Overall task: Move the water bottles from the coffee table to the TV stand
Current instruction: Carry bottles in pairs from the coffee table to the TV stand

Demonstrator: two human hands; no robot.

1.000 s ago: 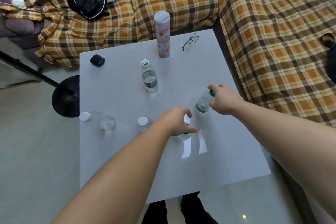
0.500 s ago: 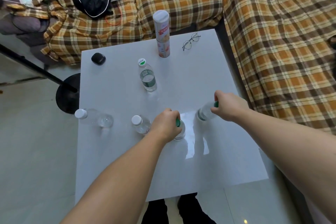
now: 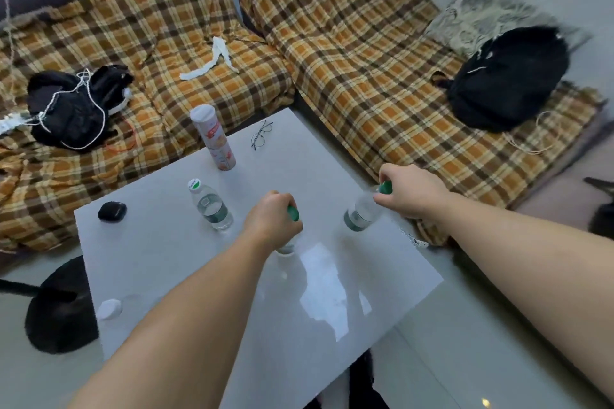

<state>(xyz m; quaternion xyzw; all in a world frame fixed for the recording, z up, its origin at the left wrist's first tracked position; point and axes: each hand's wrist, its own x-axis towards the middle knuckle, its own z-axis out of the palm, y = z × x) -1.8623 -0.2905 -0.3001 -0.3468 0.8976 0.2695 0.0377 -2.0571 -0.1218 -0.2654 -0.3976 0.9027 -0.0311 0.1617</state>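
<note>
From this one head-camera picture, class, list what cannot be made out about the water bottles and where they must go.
- TV stand: not in the head view at all.
- Bottle in the left hand: its body is hidden by the fist; only the green cap shows.
- White-capped bottle near the table's left edge: blurred; its clear body barely shows.
- A further bottle behind the left forearm: cannot tell.
- Bottle labels: too small to read.

Soft, even room light, slightly smeared picture.
A pale window-like glare lay on the glossy white bench (image 3: pixel 332 292); shadows were faint, edges bowed by the wide lens, and the black backpack (image 3: pixel 508 80) looked motion-blurred.
</note>
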